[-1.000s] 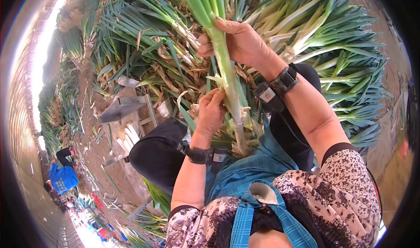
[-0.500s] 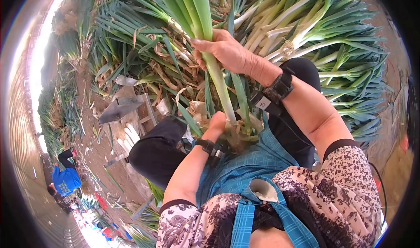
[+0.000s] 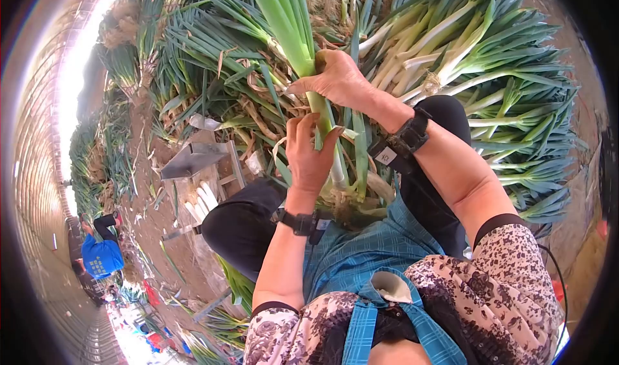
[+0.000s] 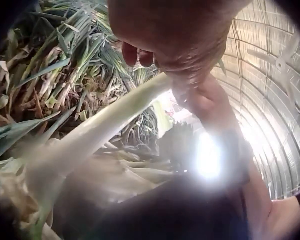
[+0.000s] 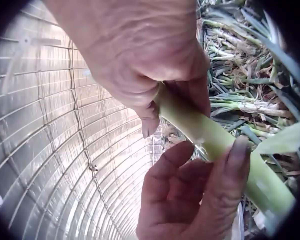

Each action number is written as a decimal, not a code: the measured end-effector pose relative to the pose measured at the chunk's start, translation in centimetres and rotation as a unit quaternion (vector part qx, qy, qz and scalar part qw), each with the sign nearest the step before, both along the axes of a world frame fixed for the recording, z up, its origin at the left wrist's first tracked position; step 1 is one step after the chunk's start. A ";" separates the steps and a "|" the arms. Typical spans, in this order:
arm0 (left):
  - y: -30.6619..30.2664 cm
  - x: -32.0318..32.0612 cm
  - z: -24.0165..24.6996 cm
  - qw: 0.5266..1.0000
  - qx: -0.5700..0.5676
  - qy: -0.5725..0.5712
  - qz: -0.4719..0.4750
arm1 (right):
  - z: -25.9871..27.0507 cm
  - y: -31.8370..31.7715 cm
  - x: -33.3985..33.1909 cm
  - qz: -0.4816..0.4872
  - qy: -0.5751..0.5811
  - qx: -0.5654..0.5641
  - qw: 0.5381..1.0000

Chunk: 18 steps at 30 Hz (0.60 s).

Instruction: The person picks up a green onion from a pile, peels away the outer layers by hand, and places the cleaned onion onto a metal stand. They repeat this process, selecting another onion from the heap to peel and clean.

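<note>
A thick green onion (image 3: 280, 23) slants up from the lap, its leafy top leaning away from the body and its root end near the apron. My right hand (image 3: 342, 85) grips the stalk just below the leaves, thumb across it. Close below, my left hand (image 3: 309, 159) has its fingers bent around the stalk. In the right wrist view the left thumb (image 5: 235, 160) presses on the pale green stalk, and a loose strip of skin (image 5: 285, 140) sticks out beside it. The left wrist view shows the smooth white lower stalk (image 4: 100, 125).
A pile of untrimmed green onions (image 3: 219, 62) lies ahead; cleaner ones (image 3: 516, 120) fan out on the right. A metal stand (image 3: 193, 160) and several white stalks (image 3: 203, 197) are by the left knee. Another person in blue (image 3: 103, 255) is far left.
My left hand went down the stalk toward the root, then came back up close beneath the right hand. My right hand has shifted its hold, and the onion's leafy top has swung left.
</note>
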<state>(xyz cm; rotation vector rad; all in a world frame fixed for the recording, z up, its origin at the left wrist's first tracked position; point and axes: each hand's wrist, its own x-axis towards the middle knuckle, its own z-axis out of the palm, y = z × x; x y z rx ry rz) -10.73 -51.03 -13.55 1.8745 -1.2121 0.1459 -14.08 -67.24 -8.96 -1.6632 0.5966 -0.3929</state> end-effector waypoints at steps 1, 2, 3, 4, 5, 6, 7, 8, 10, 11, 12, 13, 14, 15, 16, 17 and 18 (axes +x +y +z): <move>-0.3 0.0 -0.3 1.000 0.001 0.000 -0.002 | -0.3 0.0 0.2 -0.002 0.000 0.001 1.000; -0.6 0.0 -0.6 1.000 0.007 0.010 0.005 | -0.8 0.0 0.5 -0.032 0.001 -0.037 0.999; -0.8 0.0 -1.1 1.000 0.014 0.021 0.011 | -0.9 -0.1 0.6 -0.061 0.002 -0.074 0.995; -1.0 0.2 -1.6 1.000 0.014 0.022 0.008 | -1.1 -0.2 0.7 -0.067 0.010 -0.080 0.994; -1.1 0.5 -2.0 0.999 0.000 0.037 0.009 | -1.2 -0.4 0.6 -0.070 0.011 -0.079 0.994; -1.2 0.6 -2.0 0.998 -0.014 0.053 0.013 | -1.3 -0.5 0.6 -0.069 0.003 -0.076 0.995; -1.2 0.5 -1.9 0.998 -0.014 0.053 0.013 | -1.3 -0.6 0.7 -0.067 -0.006 -0.073 0.995; -1.2 0.4 -1.9 0.994 -0.013 0.109 0.029 | -1.4 -0.7 0.7 -0.066 -0.005 -0.073 0.995; -1.5 0.3 -1.3 0.985 -0.011 0.166 0.045 | -1.2 -0.8 0.8 -0.079 0.001 -0.093 0.993; -1.5 0.5 -0.9 0.985 0.017 0.166 0.049 | -1.3 -0.7 0.7 -0.080 0.004 -0.090 0.993; -1.5 0.6 -0.8 0.984 0.045 0.165 0.053 | -1.5 -0.6 0.7 -0.080 0.010 -0.096 0.992; -1.5 0.6 -0.9 0.984 0.046 0.165 0.054 | -1.5 -0.6 0.8 -0.080 0.013 -0.103 0.991; -1.6 0.6 -0.9 0.984 0.042 0.163 0.056 | -1.5 -0.7 1.0 -0.080 0.011 -0.102 0.992; -1.7 0.7 -0.9 0.985 0.039 0.161 0.058 | -1.7 -0.7 1.1 -0.080 -0.001 -0.112 0.990; -1.7 0.7 -0.9 0.985 0.040 0.160 0.058 | -1.9 -0.7 1.1 -0.081 -0.013 -0.121 0.989; -1.7 0.7 -0.9 0.986 0.048 0.145 0.060 | -2.2 -0.7 1.2 -0.082 -0.013 -0.121 0.989; -1.6 0.7 -1.0 0.988 0.056 0.131 0.063 | -2.3 -0.6 1.2 -0.092 -0.010 -0.140 0.986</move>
